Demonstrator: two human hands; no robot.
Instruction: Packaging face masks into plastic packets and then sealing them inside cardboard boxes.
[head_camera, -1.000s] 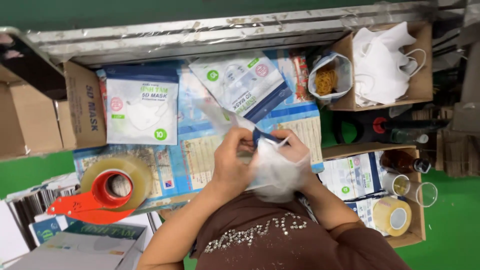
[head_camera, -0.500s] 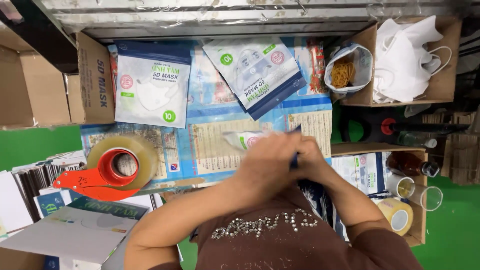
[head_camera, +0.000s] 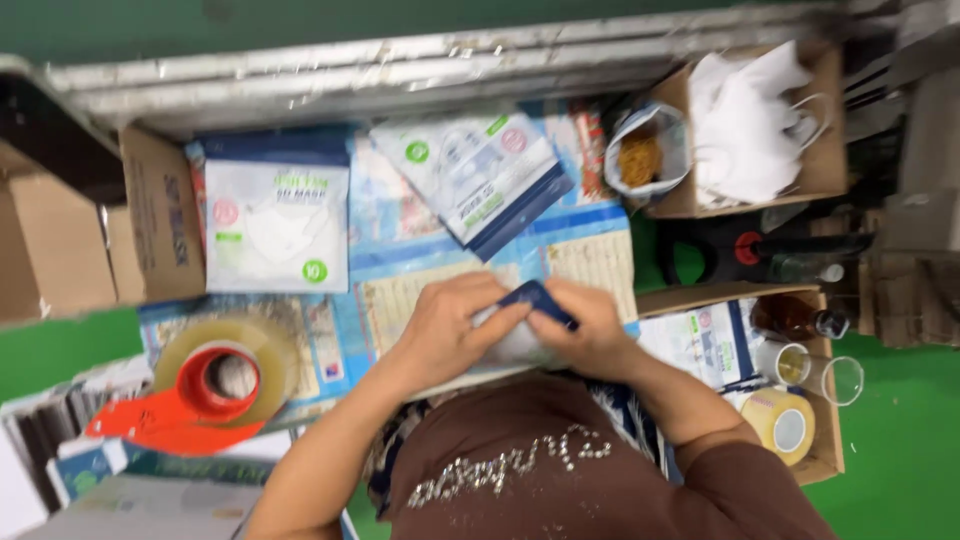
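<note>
Both hands meet over one mask pouch (head_camera: 525, 315) with a dark blue top edge, close to my body at the table's near edge. My left hand (head_camera: 445, 325) pinches its left side. My right hand (head_camera: 590, 330) grips the blue edge from the right. The pouch's lower part is hidden under my fingers. A stack of the same blue-and-white mask pouches (head_camera: 470, 180) lies tilted just beyond my hands. Another stack (head_camera: 275, 220) lies flat at the left.
A red tape dispenser with a clear tape roll (head_camera: 215, 385) sits at the left. A cardboard box of loose white masks (head_camera: 750, 125) stands at the back right, beside a bag of rubber bands (head_camera: 640, 155). Bottles, a glass and a tape roll (head_camera: 785, 425) fill the right.
A second ago my hands held a loose white mask up. They have come down toward my body and now close on the blue-edged pouch; the white mask is no longer seen.
</note>
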